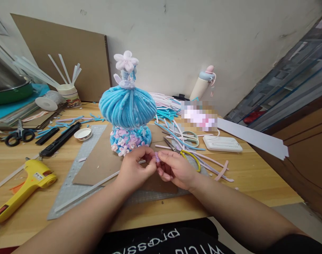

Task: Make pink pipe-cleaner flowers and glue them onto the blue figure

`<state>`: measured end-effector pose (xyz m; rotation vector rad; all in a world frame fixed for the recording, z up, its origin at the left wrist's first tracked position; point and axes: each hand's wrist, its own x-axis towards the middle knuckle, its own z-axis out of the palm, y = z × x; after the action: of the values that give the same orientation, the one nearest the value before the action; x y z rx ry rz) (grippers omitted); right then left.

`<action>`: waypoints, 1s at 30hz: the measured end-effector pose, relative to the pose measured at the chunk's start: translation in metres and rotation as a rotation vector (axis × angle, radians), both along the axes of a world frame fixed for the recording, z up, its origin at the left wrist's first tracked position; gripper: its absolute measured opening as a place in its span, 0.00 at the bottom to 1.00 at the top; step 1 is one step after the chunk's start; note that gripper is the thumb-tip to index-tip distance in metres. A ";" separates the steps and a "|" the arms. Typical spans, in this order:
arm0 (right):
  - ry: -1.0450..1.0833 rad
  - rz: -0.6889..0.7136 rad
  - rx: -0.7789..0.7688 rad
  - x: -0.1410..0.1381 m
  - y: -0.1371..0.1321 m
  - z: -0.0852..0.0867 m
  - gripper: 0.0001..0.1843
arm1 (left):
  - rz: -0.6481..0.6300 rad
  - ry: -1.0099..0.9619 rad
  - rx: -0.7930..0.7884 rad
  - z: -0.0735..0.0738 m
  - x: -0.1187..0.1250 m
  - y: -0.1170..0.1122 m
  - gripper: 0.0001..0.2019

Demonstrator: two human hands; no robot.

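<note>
Both hands meet low centre over the cardboard sheet [99,162], just in front of the blue pipe-cleaner figure [127,106]. Left hand [135,171] is curled, with thumb and forefinger pinched on a small purple piece [157,157]. Right hand [176,171] is also curled, its fingertips pinching the same piece from the other side. The piece sits between the two hands, off the table [256,176] and near the figure's flowered base; it is too small to tell its shape.

The cardboard lies on a grey cutting mat [68,183]. Yellow glue gun [31,180] is at the left edge of the mat. Black scissors [19,135] are far left, black utility knife [60,139] beside them. Yellow-handled snips [188,155] are just right of the right hand. Loose pipe cleaners [166,113] are piled behind and to the right of the figure. White case [221,143] is further right.
</note>
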<state>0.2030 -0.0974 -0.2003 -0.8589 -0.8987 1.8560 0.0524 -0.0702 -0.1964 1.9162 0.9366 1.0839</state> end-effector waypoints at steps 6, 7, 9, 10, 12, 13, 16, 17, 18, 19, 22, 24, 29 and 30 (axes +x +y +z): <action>-0.247 -0.112 0.232 0.004 0.002 0.003 0.15 | -0.052 -0.131 -0.170 0.000 0.001 0.001 0.03; -0.315 -0.115 0.279 0.006 0.002 0.004 0.15 | -0.075 -0.171 -0.230 0.000 0.001 0.002 0.03; -0.432 -0.102 0.354 0.009 0.003 0.006 0.16 | -0.112 -0.235 -0.343 0.001 0.002 0.004 0.04; -0.474 -0.093 0.380 0.010 0.004 0.006 0.15 | -0.125 -0.250 -0.383 0.002 0.002 0.005 0.05; -0.536 -0.085 0.405 0.012 0.005 0.005 0.15 | -0.152 -0.248 -0.429 0.002 0.002 0.007 0.05; -0.549 -0.084 0.402 0.013 0.005 0.005 0.15 | -0.168 -0.237 -0.443 0.002 0.002 0.008 0.05; -0.491 -0.055 0.325 0.014 0.006 0.003 0.17 | -0.228 -0.197 -0.461 0.002 0.000 0.011 0.07; -0.437 -0.030 0.287 0.015 0.007 0.002 0.17 | -0.243 -0.185 -0.462 0.002 -0.001 0.011 0.08; -0.372 0.002 0.249 0.016 0.007 0.002 0.17 | -0.255 -0.176 -0.465 0.002 -0.002 0.012 0.08; -0.302 0.038 0.209 0.017 0.008 0.001 0.17 | -0.263 -0.172 -0.473 0.002 -0.002 0.013 0.08; -0.114 0.156 0.071 0.021 0.010 0.000 0.15 | -0.306 -0.187 -0.552 0.003 -0.004 0.014 0.08; -0.036 0.240 -0.014 0.024 0.011 -0.001 0.14 | -0.347 -0.208 -0.634 0.003 -0.004 0.014 0.09; -0.051 0.251 -0.047 0.021 0.013 0.000 0.14 | -0.336 -0.274 -0.715 0.002 -0.004 0.013 0.09; -0.124 0.171 0.012 0.019 0.012 0.000 0.15 | -0.302 -0.293 -0.724 0.001 -0.004 0.013 0.09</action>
<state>0.2221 -0.0854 -0.2000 -0.9221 -1.0887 1.9571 0.0486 -0.0573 -0.1952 1.2116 0.7095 0.6865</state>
